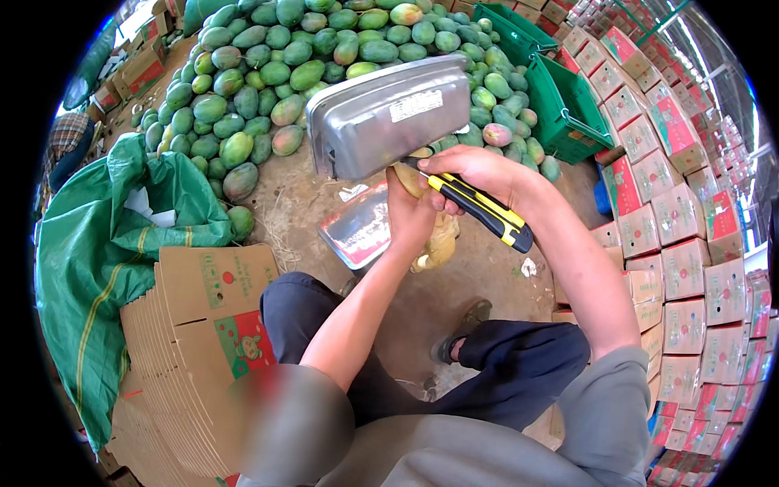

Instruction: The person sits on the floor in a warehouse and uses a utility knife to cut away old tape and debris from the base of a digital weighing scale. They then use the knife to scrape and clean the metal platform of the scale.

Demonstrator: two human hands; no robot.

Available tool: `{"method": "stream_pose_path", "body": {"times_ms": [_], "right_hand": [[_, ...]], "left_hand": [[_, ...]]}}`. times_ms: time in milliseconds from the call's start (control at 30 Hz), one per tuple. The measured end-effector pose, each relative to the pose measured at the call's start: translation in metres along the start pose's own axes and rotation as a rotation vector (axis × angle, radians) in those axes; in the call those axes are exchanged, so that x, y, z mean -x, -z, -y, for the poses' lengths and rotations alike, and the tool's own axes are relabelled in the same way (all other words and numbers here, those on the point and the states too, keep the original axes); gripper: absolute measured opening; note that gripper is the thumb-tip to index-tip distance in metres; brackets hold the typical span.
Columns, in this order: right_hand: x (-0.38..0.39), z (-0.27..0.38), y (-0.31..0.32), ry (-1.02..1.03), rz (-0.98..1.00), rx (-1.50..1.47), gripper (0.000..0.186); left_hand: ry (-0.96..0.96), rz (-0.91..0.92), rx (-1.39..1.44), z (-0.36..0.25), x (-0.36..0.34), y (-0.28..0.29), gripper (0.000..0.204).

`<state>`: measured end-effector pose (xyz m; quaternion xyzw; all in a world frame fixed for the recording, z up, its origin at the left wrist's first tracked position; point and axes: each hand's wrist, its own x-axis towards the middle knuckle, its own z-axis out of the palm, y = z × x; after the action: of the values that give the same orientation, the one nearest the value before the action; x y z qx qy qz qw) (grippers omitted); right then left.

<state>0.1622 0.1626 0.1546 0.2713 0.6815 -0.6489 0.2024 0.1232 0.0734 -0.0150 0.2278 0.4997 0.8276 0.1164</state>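
Note:
In my right hand [471, 174] is a black and yellow utility knife [483, 209], gripped with its handle pointing down to the right. My left hand [410, 213] is closed on a tan, tape-like piece [411, 180], right by the knife's front end. Just beyond both hands, a shiny grey box-shaped housing [365, 134] with rounded corners and a white label stands tilted, its lower edge close to my fingers. Under my left wrist lies a shiny metal plate [357, 230]. Crumpled yellowish tape-like material [438, 243] shows below my hands, partly hidden.
A large heap of mangoes [268, 73] spreads ahead. Green crates [560, 114] stand at its right, beside stacked cartons [682, 219]. On my left are a green woven sack [105, 268] and flattened cartons [211, 284]. Another person [69, 138] is at the far left.

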Motion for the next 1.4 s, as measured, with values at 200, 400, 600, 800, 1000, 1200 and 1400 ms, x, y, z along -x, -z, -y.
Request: {"method": "stream_pose_path", "body": {"times_ms": [200, 400, 600, 800, 1000, 1200, 1400], "right_hand": [[0.031, -0.021, 0.017, 0.117, -0.130, 0.054, 0.034], [0.008, -0.012, 0.026, 0.128, -0.208, -0.057, 0.032], [-0.023, 0.005, 0.023, 0.091, -0.154, 0.011, 0.033], [-0.030, 0.019, 0.029, 0.047, -0.133, 0.039, 0.032], [-0.026, 0.044, 0.041, -0.102, -0.046, 0.121, 0.024], [-0.036, 0.052, 0.046, -0.150, -0.024, 0.095, 0.021], [-0.055, 0.031, 0.050, -0.068, -0.063, -0.102, 0.022]], "left_hand": [[0.108, -0.043, -0.215, -0.027, -0.015, 0.016, 0.045], [0.063, -0.079, -0.188, -0.015, -0.032, 0.027, 0.039], [0.043, -0.053, -0.182, -0.017, -0.027, 0.027, 0.042], [0.049, -0.057, -0.168, -0.017, -0.027, 0.031, 0.042], [0.125, -0.080, -0.125, -0.027, -0.023, 0.023, 0.041], [0.100, -0.075, -0.155, -0.023, -0.025, 0.028, 0.041], [0.130, -0.083, -0.113, -0.025, -0.037, 0.027, 0.039]]}}
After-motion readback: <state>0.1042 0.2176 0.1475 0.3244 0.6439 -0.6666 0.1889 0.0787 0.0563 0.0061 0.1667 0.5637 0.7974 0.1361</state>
